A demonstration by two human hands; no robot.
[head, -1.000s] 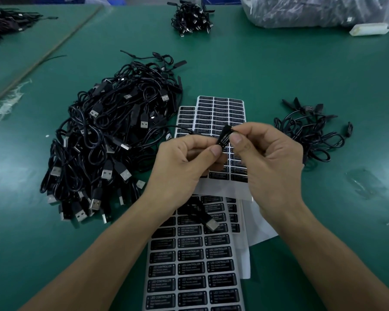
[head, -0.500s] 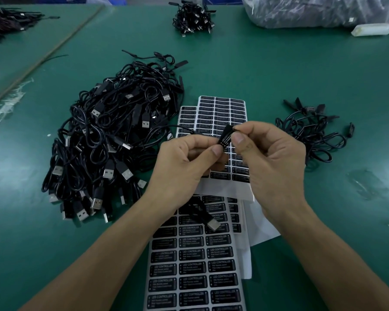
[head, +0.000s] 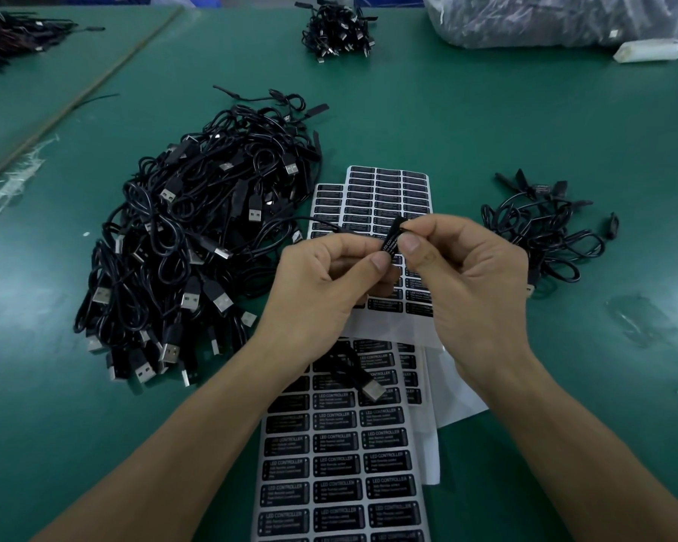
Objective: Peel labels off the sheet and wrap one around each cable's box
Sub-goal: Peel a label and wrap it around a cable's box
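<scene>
— Hands?
— My left hand (head: 321,283) and right hand (head: 474,283) both pinch the cable's box (head: 391,238), thumbs and forefingers clamped on it, label print showing. It's held above the table (head: 486,123) middle.
— Sheets?
— Label sheet (head: 337,483) at the near edge, under my wrists.
— Cables?
— Big pile (head: 196,244) toward the left edge, small pile (head: 545,236) toward the right.

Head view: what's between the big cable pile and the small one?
In the head view: label sheets, with the left hand and right hand over them, pinching a cable's box.
</scene>
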